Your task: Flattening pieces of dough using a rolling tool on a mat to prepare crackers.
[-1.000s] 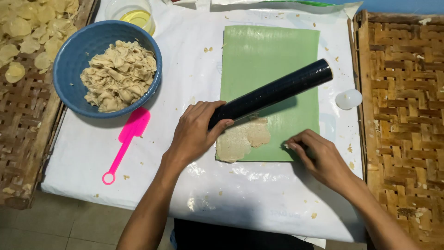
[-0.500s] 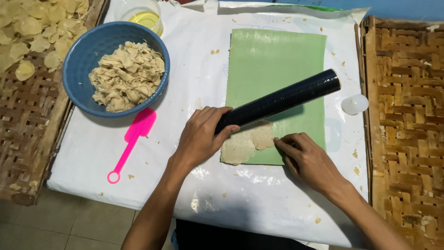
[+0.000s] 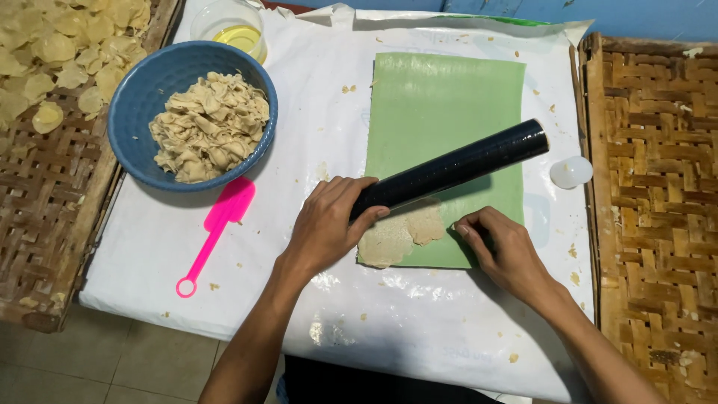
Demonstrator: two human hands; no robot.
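The left hand [image 3: 325, 228] is wrapped around the near end of a black rolling pin [image 3: 456, 166], fingers curled over the top and thumb tucked beneath. The pin's long axis runs on a slant, from that hand up and to the right, so its far end hangs free over the right edge of the green mat [image 3: 445, 105]. The pin lies across the mat rather than square to it.

Just under the gripped end, at the near left corner of the mat, sits a flattened piece of dough [image 3: 400, 233], pale and rough-edged, spilling slightly over the mat's near edge. It lies between the two hands, touching or almost touching the left one, which is the nearer. The right hand [image 3: 501, 251] rests on the near right part of the mat, fingers bent and pressed down with fingertips pointing toward the dough; it grips nothing that can be seen.

The mat lies on a white plastic sheet [image 3: 419, 337] covering the counter. To the left stand a blue bowl [image 3: 134, 146] full of dough scraps and a pink spatula [image 3: 217, 232]. A clear cup of yellow liquid [image 3: 235, 30] sits behind the bowl, and a small white cap [image 3: 571, 172] lies right of the mat. Woven trays [image 3: 651, 187] flank both sides; no labels or signs show clearly.
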